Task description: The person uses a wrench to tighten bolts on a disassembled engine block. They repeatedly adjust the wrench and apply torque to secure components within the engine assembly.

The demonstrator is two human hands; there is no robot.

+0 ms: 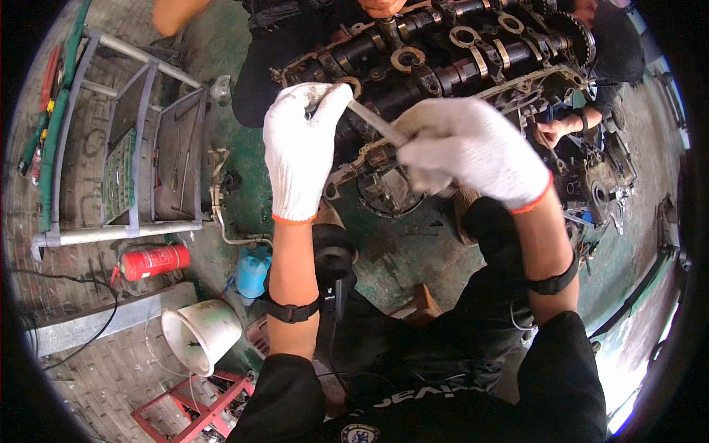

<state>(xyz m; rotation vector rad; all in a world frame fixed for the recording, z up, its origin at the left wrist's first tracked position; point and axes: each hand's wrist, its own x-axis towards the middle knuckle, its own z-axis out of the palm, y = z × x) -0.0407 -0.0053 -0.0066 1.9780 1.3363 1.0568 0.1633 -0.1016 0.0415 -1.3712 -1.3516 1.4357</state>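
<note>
My left hand (299, 148), in a white knitted glove with an orange cuff, is closed on the upper end of a slim grey metal bar tool (373, 118). My right hand (480, 151), gloved alike and slightly blurred, is closed round the tool's lower end. Both hands are over the near side of a greasy engine cylinder head (460, 77) with two dark camshafts and a toothed wheel at the right. What lies beneath the tool and fingers is partly hidden.
Co-workers' hands appear at the top (380, 7) and right (554, 129), the latter near more engine parts (605, 188). A metal trolley (118, 55), red extinguisher (155, 262), blue jug (251, 275), white bucket (203, 332) and red stand (170, 410) are at left.
</note>
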